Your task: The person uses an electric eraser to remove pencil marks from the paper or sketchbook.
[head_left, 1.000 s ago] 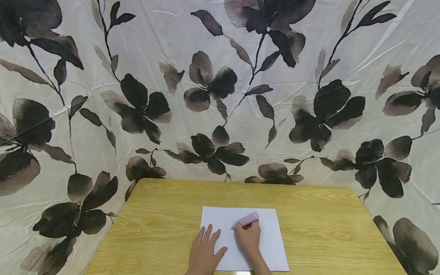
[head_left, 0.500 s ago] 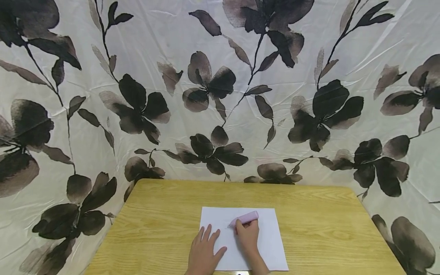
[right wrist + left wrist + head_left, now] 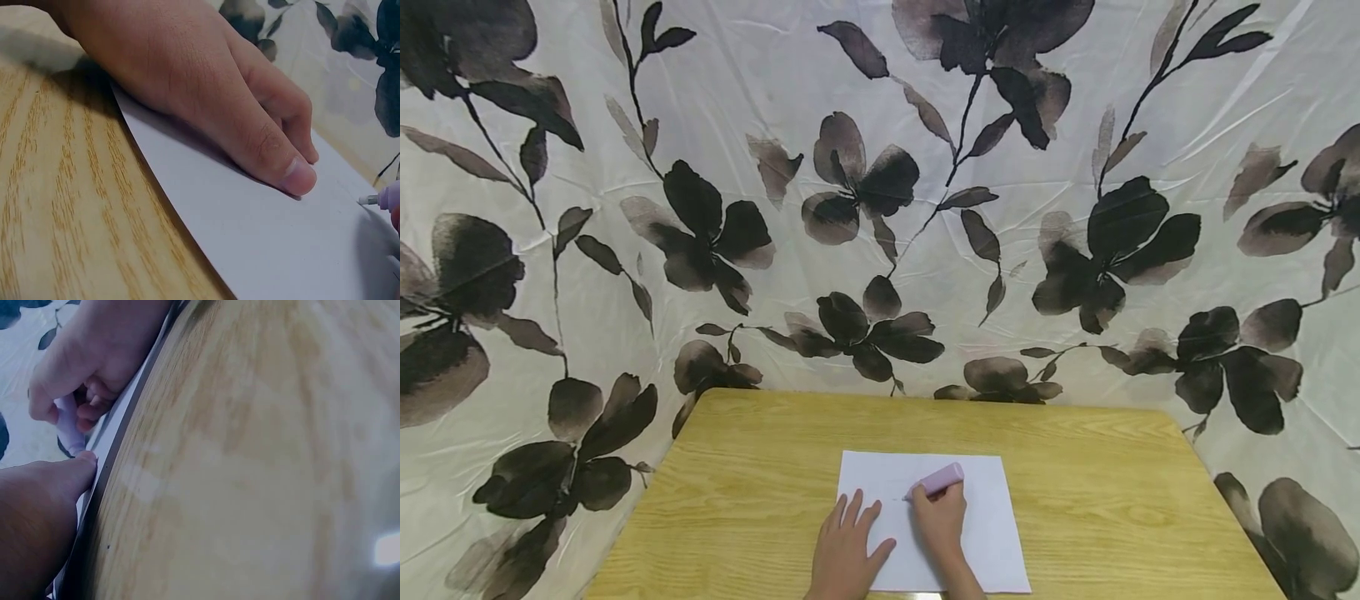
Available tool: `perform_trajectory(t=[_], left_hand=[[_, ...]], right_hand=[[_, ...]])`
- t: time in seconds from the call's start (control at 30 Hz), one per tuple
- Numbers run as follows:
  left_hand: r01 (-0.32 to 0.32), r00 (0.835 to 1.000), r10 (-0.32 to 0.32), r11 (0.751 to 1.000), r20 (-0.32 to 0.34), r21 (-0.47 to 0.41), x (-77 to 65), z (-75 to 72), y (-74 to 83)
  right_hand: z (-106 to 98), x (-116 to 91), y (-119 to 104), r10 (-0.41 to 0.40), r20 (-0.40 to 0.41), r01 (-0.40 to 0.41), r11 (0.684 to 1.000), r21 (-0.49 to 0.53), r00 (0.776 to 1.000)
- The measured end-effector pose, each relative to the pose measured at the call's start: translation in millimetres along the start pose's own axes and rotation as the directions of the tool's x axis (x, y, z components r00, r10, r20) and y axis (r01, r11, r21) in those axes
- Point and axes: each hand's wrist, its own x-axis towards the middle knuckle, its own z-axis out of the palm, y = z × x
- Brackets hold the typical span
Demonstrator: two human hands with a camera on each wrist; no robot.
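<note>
right fingers grip a lilac pen; left fingers, spread, touch white paper

Before you, a creased pale cloth printed with dark flowers and leafy stems rises behind a yellow wood-grained table, whose round-cornered top catches a bright white glare.
</note>
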Motion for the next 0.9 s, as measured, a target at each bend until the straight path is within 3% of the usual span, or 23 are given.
perform_trajectory(t=[0.63, 0.9], left_hand=[[0.017, 0.998, -0.017, 1.000, 0.062, -0.001, 1.6, -2.6, 0.3], [0.011, 0.999, -0.010, 1.000, 0.031, -0.007, 0.6, -1.3, 1.5]], right_hand=[[0.5, -1.4, -3.9, 0.013, 0.032, -0.014, 0.999, 0.031, 0.999], [0.7, 3.5, -3.6, 0.063, -0.035, -0.057, 0.986, 0.156, 0.997]])
